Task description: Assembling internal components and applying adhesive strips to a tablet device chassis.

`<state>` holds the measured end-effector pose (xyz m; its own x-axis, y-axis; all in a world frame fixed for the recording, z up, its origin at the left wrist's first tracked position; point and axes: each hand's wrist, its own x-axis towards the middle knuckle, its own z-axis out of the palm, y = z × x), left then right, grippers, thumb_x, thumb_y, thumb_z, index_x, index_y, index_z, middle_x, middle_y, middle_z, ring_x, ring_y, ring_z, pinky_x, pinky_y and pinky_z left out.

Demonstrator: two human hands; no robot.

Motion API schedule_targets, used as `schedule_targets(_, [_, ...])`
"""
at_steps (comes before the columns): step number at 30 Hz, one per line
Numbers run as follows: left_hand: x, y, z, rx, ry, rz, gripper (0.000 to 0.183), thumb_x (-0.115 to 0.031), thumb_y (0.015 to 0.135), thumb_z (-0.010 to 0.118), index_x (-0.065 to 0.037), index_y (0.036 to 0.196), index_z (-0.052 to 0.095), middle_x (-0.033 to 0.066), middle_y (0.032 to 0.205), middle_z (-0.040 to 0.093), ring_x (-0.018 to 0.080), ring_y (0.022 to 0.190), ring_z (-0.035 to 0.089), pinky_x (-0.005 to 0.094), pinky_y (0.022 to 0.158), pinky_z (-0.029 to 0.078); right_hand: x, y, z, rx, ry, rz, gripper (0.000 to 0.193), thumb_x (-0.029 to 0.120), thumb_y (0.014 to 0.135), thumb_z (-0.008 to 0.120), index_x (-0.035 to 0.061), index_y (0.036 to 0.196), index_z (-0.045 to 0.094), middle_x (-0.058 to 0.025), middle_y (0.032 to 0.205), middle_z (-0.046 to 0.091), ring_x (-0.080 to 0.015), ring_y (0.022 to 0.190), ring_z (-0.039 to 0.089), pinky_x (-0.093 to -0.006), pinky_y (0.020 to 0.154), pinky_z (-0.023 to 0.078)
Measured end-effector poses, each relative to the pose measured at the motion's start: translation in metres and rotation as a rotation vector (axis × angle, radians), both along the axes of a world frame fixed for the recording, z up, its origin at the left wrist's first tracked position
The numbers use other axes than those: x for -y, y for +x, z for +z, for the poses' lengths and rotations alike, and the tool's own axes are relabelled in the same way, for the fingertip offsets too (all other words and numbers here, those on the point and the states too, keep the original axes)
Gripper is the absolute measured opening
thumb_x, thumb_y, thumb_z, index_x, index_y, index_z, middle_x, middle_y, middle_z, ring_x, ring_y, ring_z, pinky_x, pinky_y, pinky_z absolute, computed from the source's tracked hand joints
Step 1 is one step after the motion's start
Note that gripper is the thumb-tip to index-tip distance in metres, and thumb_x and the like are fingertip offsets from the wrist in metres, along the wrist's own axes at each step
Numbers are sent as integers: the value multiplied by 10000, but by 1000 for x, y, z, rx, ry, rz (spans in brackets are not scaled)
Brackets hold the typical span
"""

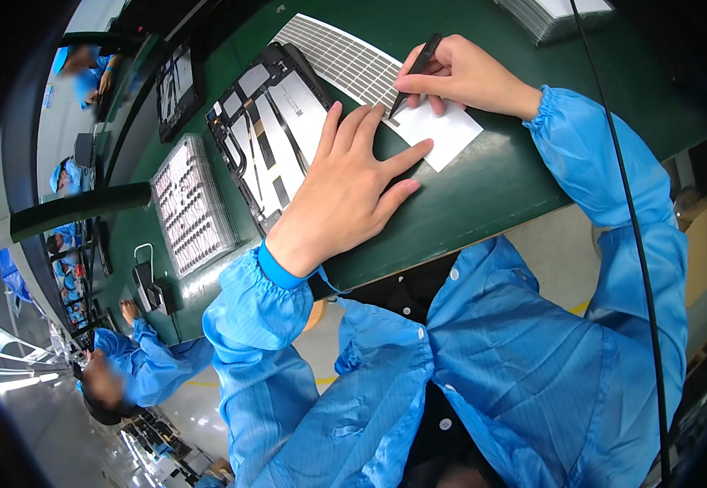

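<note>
My right hand grips black tweezers, their tip pointing down at a sheet of stickers. The sheet carries rows of small grey rectangles, and its near end is a bare white area. One small grey piece lies right by the tweezer tip. My left hand is spread with its palm down, fingertips at the sheet's edge. A blue band circles the left wrist. Partly under that hand is an opened flat device housing, black-framed with silvery panels; its near right part is hidden.
To the left stands a stack of clear trays with rows of small dark parts. Another device housing lies beyond it. Clear trays sit at the far right. A black cable hangs across the right side. A co-worker's sleeve shows at lower left.
</note>
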<state>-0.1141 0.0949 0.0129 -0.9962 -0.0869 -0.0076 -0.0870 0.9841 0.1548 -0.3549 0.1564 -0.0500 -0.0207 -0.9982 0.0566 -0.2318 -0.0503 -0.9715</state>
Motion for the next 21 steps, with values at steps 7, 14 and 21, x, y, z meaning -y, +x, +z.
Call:
schedule_targets(7, [4, 17, 11, -73, 54, 13, 439, -353, 986, 566, -232, 1407, 583, 296, 1461, 404, 453, 1389, 351, 561, 1202, 212, 9, -7, 14, 144, -54, -36, 246, 243, 995, 636, 7, 1054, 664, -56, 854, 681, -79, 702, 651, -194, 511, 455])
schedule_targets(14, [99, 71, 20, -598, 102, 446, 407, -140, 885, 694, -26, 1259, 584, 185, 1254, 581, 382, 1124, 588, 420, 960, 489, 41, -15, 24, 151, -136, -284, 269, 279, 966, 685, 21, 1039, 696, -43, 818, 671, -81, 693, 637, -211, 517, 469])
schedule_targets(21, [119, 94, -21, -711, 56, 627, 592, -192, 859, 755, 14, 1342, 482, 196, 1324, 554, 392, 1134, 606, 410, 924, 524, 165, 98, 38, 123, -236, -49, 256, 276, 961, 697, 23, 994, 671, -77, 834, 713, -111, 715, 694, -211, 526, 479])
